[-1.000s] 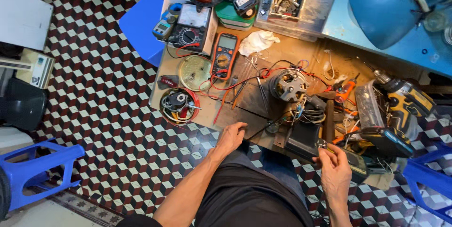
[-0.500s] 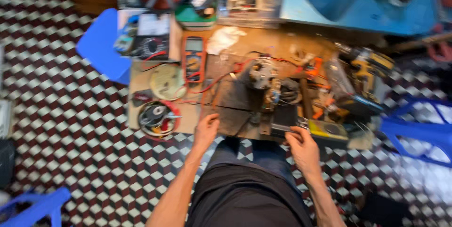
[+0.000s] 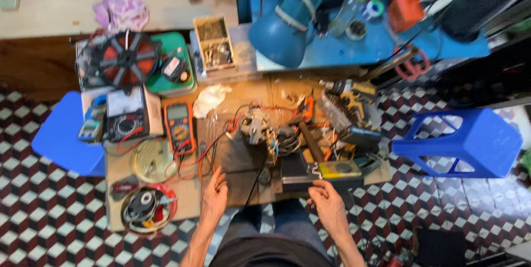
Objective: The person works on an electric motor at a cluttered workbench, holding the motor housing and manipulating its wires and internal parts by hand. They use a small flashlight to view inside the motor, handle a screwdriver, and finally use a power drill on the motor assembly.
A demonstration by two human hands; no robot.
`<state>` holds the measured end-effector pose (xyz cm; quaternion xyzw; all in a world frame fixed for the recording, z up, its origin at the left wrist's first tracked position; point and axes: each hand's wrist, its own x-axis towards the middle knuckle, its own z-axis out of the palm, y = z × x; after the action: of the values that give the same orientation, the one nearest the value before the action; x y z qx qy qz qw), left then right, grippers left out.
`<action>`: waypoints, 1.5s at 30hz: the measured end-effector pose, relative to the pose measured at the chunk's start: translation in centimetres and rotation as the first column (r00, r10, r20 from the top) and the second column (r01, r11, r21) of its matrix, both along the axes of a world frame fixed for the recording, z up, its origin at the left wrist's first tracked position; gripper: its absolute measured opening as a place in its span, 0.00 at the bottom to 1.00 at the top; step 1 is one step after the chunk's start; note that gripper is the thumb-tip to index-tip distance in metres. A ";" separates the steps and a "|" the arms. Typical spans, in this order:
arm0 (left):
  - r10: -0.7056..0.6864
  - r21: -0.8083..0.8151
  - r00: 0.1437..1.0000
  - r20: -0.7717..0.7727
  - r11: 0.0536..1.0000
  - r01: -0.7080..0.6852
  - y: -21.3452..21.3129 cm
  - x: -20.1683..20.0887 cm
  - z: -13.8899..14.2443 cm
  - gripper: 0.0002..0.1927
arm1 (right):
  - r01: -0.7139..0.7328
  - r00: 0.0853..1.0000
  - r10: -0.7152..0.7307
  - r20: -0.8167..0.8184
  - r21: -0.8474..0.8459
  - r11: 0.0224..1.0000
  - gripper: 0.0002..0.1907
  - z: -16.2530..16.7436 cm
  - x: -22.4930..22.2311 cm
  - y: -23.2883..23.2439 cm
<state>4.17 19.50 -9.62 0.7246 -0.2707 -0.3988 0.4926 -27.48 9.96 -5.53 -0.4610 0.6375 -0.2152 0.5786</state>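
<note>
I sit at a low wooden board crowded with tools. My left hand rests flat on the board's near edge, fingers apart, next to a black wire. My right hand lies by the front edge, its fingertips touching a black-and-yellow box-shaped device; whether it grips the device is unclear. A small electric motor with red and black leads stands in the middle of the board, beyond both hands. An orange multimeter lies to its left.
A blue lamp shade, a yellow cordless drill, a red wire spool, an analogue meter and a coil of cable surround the board. Blue plastic stools stand on either side on the checkered floor.
The camera view has swung and moved closer over the board. My right hand has come in from the right to the black-and-yellow device. My left hand stays at the near edge.
</note>
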 end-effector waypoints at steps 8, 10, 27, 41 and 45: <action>0.102 -0.113 0.994 0.048 0.989 -0.096 -8.7 -0.5 5.8 0.38 | 0.132 0.991 -0.134 -0.008 -0.144 0.981 0.21 5.3 -2.2 -6.0; 0.087 -0.101 0.991 0.103 0.992 -0.077 -10.8 -0.8 6.8 0.40 | 0.142 0.990 -0.138 0.029 -0.182 0.973 0.20 6.5 -2.5 -7.7; -0.022 -0.071 0.910 0.415 0.996 0.056 -15.2 -3.0 9.7 0.50 | -0.153 0.980 0.172 0.100 -0.179 0.972 0.21 9.2 4.6 -17.0; 0.099 -0.157 0.928 0.358 0.987 -0.045 -14.5 -0.4 6.8 0.54 | -0.341 0.937 0.348 0.035 -0.130 0.931 0.20 6.6 10.4 -14.7; 0.118 -0.187 0.877 0.466 0.982 -0.033 -14.3 -0.1 6.6 0.55 | -0.323 0.939 0.329 0.100 -0.069 0.944 0.19 5.1 10.1 -13.4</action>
<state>4.07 5.16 -3.01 0.7644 -0.3884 -0.1642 0.4877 -17.43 -3.39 -0.39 -0.5624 0.5137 -0.1581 0.6283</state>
